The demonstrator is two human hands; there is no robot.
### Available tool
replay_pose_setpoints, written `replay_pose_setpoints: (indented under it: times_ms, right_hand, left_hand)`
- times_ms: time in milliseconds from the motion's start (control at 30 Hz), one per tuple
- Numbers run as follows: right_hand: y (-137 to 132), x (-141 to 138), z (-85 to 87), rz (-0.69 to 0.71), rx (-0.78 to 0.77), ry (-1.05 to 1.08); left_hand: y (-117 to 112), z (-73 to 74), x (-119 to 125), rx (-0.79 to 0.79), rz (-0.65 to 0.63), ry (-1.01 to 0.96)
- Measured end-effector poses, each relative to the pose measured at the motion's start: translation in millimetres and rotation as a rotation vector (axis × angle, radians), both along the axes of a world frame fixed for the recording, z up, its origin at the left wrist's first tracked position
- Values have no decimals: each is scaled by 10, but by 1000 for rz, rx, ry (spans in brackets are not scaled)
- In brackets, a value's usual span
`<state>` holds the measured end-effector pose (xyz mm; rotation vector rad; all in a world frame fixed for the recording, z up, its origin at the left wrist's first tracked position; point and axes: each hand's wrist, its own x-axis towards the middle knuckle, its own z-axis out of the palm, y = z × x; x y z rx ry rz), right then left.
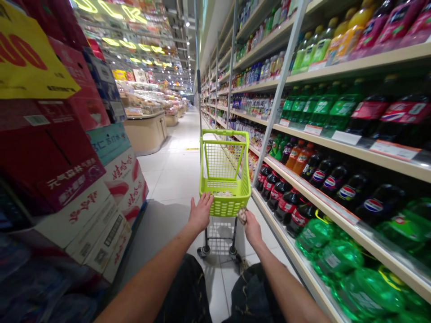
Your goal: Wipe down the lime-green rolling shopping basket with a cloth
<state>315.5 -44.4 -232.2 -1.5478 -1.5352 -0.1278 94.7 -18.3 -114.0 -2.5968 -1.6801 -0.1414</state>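
Observation:
A small lime-green shopping cart (224,209) stands upright on its dark wheeled frame just in front of me. My left hand (201,211) reaches to its near left corner, fingers stretched out and lying against the basket's side. Near the basket's right corner, my right hand (252,228) is closed around a small crumpled, whitish-brown thing (242,215); its kind is unclear. Something pale and flat (222,194) lies in the basket, partly behind the near rim, too small to name.
Shelves of soda bottles (311,165) line the right side, with large green bottles (365,287) at the bottom. Stacked drink cartons (84,211) rise close on the left. A tiled aisle (175,172) runs ahead past a rounded display counter (146,134).

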Motion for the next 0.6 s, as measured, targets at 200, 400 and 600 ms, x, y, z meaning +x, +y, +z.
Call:
replay_pose_setpoints:
  times_ms: [200,400,600]
  right_hand:
    - [70,95,319,-181,186,121]
    - [122,-4,158,-77,-20,126]
    - [33,51,130,-163,36,161]
  left_hand:
    - [-16,-12,8,20,4,-18]
    - [-17,1,10,12,4,-12]
    - [-26,-2,3,5,-6,-15]
